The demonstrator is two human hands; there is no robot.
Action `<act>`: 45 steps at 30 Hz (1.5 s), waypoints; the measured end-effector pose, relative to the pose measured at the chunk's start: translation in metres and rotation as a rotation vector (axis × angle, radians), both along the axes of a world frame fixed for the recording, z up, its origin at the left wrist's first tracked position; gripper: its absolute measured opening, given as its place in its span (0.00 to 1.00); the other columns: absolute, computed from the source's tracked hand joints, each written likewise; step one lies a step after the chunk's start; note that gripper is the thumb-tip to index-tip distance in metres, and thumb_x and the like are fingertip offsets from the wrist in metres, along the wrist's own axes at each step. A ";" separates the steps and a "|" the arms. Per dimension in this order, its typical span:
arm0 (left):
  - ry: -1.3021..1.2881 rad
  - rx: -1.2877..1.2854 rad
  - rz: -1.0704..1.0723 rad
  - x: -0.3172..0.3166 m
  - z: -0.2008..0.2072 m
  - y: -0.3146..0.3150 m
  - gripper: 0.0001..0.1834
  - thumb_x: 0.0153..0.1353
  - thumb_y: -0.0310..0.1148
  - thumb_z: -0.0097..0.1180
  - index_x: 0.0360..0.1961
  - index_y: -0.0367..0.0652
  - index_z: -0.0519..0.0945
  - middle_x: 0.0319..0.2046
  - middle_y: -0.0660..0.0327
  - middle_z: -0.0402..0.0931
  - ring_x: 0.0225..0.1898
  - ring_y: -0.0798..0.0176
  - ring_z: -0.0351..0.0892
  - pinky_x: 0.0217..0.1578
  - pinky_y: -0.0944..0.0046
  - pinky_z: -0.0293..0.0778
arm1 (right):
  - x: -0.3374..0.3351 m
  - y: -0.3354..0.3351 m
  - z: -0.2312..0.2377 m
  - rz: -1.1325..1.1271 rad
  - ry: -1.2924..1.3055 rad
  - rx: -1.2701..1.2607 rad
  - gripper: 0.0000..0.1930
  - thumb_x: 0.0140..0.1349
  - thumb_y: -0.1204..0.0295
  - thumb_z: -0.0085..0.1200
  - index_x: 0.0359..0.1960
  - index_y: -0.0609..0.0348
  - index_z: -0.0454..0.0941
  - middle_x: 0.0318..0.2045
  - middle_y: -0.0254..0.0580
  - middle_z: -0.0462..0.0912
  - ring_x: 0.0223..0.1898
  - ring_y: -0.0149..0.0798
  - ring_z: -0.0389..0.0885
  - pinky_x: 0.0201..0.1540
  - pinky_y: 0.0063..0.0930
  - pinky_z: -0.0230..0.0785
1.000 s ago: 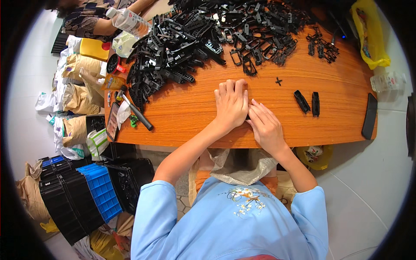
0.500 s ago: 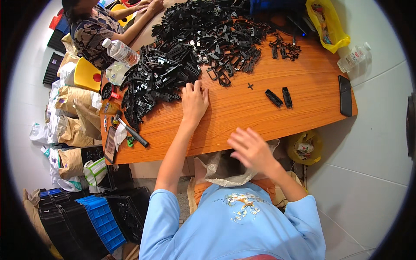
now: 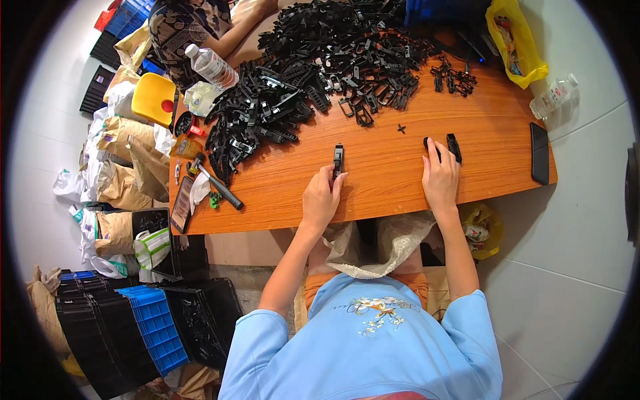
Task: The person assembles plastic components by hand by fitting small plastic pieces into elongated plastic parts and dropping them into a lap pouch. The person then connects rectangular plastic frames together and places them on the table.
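Observation:
A long narrow black plastic part (image 3: 339, 157) points away from me over the table's near half, pinched in the fingers of my left hand (image 3: 321, 199). Farther right, my right hand (image 3: 440, 180) has its fingers closed over a similar black part (image 3: 426, 141); most of that part is hidden beneath them. Just right of those fingertips lies another black plastic part (image 3: 454, 148), apart from the hand. A small black cross-shaped piece (image 3: 401, 129) rests beyond my hands.
A large heap of black plastic parts (image 3: 280, 93) covers the table's far left and middle. A hammer (image 3: 220, 185) lies at the left, a phone (image 3: 539, 153) at the right edge. An open woven sack (image 3: 380, 257) sits at my lap. A co-worker's arm (image 3: 247, 30) rests at the far side.
My left hand has come back from the heap's edge with a black part. My right hand has moved from above my lap onto one of the two parts at the right. The view has shifted slightly.

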State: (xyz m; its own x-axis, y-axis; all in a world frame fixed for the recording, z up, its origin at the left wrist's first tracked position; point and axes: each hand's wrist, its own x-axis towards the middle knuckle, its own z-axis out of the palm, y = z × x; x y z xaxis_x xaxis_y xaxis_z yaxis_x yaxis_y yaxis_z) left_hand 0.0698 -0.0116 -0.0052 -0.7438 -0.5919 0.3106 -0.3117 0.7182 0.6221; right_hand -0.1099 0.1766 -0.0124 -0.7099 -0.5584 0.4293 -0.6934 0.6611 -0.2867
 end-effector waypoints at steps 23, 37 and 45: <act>0.124 -0.029 -0.283 -0.018 -0.005 0.009 0.25 0.52 0.25 0.64 0.54 0.44 0.75 0.38 0.63 0.80 0.44 0.58 0.74 0.47 0.60 0.66 | 0.032 -0.019 0.025 0.444 -0.363 -0.439 0.18 0.56 0.78 0.58 0.50 0.58 0.78 0.45 0.46 0.79 0.47 0.46 0.77 0.49 0.38 0.68; 0.030 0.221 -0.260 -0.021 0.014 0.008 0.22 0.62 0.32 0.53 0.57 0.38 0.71 0.44 0.57 0.79 0.47 0.54 0.71 0.51 0.58 0.63 | 0.034 -0.029 0.018 0.661 -0.227 -0.251 0.20 0.54 0.79 0.56 0.50 0.56 0.78 0.44 0.40 0.79 0.45 0.43 0.77 0.50 0.37 0.66; -0.149 0.036 -0.004 -0.069 0.002 0.018 0.18 0.68 0.38 0.41 0.54 0.43 0.72 0.44 0.55 0.68 0.48 0.52 0.63 0.50 0.53 0.58 | 0.039 -0.028 0.017 0.671 -0.151 -0.166 0.21 0.52 0.82 0.52 0.51 0.62 0.76 0.47 0.45 0.78 0.50 0.44 0.76 0.53 0.39 0.67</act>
State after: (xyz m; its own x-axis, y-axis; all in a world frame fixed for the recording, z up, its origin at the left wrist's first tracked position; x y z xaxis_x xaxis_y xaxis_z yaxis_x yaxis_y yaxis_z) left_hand 0.0010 0.0063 -0.0034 -0.7822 -0.5979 0.1751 -0.3998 0.6973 0.5949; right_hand -0.0705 0.1482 0.0043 -0.2937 -0.8320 0.4707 -0.8808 0.0442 -0.4714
